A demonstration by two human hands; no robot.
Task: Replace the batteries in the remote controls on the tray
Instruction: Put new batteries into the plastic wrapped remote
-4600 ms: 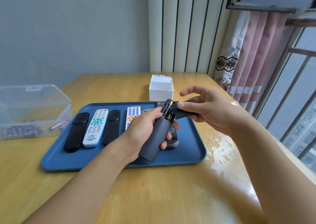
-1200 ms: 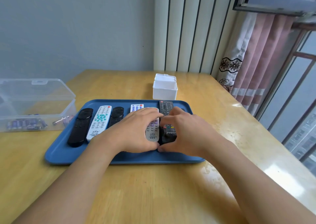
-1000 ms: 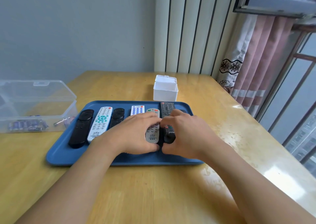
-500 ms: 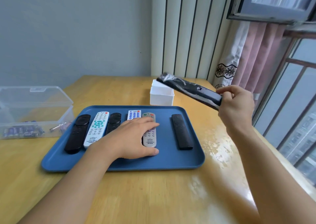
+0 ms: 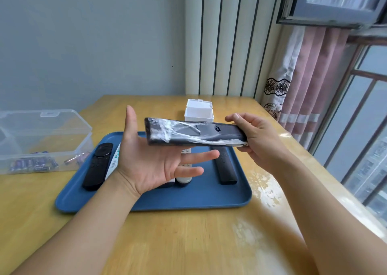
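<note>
Right hand grips one end of wrapped remote, held level above tray, back up. Left hand spread wide, palm up, under its other end. Black remote near tray's right edge.

Table: light wood, glossy, reflecting window light along its right side
Tray: blue, lay flat near the table's middle; it carried several remotes
Clear box: stood at the left edge, lid raised; batteries inside
White box: small, stood just behind the tray
</note>
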